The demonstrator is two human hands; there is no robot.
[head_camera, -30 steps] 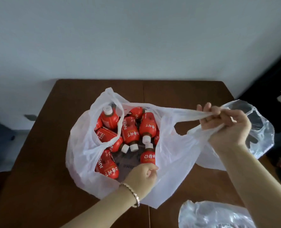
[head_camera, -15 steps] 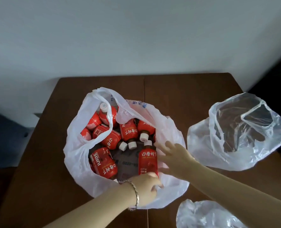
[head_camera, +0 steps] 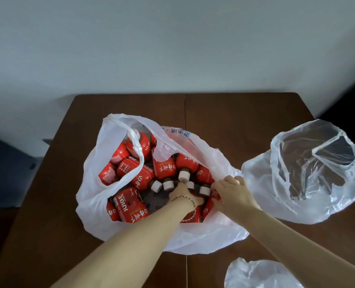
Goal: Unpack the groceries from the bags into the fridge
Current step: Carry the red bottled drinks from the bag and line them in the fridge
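Many glossy red bottles (head_camera: pixel 164 169); left hand (head_camera: pixel 183 196) seemingly grips one.

right hand (head_camera: pixel 232 194) off the handle, now reaching into white bag (head_camera: pixel 93 183), left hand (head_camera: pixel 184 196) deeper among bottles (head_camera: pixel 129 204)

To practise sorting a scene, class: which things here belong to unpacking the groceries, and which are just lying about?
Job: white bag; red juice bottles inside it; left hand and right hand reaching in.
Lying about: clear bag, seemingly empty; crumpled bag; brown table.
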